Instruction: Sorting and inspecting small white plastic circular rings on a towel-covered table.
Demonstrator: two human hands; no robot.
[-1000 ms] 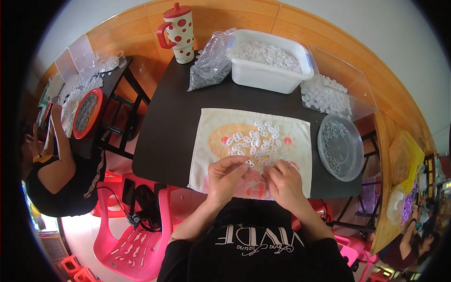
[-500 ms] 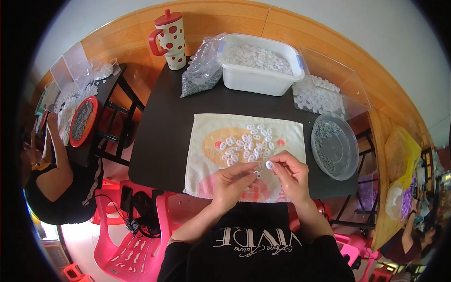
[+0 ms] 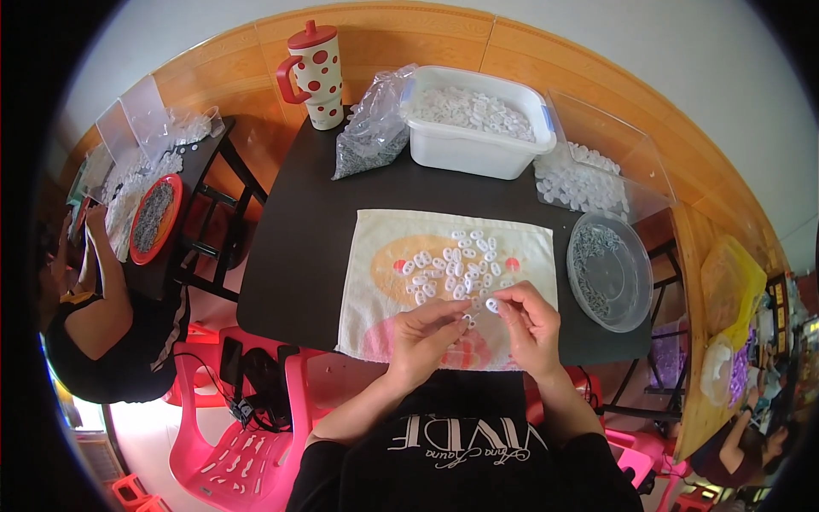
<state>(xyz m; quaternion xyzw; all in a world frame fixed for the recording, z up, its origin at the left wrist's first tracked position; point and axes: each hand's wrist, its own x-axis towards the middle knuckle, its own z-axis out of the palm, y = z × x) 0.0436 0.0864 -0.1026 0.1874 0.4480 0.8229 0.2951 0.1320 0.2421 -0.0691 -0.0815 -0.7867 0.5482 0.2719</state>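
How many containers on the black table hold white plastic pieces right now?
2: the white tub at the far edge, and the clear box at its right. More pieces lie loose on the towel; others may be hidden.

The black table (image 3: 299, 247) holds a towel (image 3: 375, 290), a white tub (image 3: 469, 149) and a bag (image 3: 371, 136). A spotted cup (image 3: 317, 77) and a round dish (image 3: 610, 273) sit there too.

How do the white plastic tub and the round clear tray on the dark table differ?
The white tub is rectangular, opaque and deep; the round tray is circular, see-through and shallow. The tub is heaped with small white pieces; the tray holds a thin scatter of small grey bits, mostly along its far side. The tub sits at the table's far edge; the tray sits right of the towel. Both rest on the dark table.
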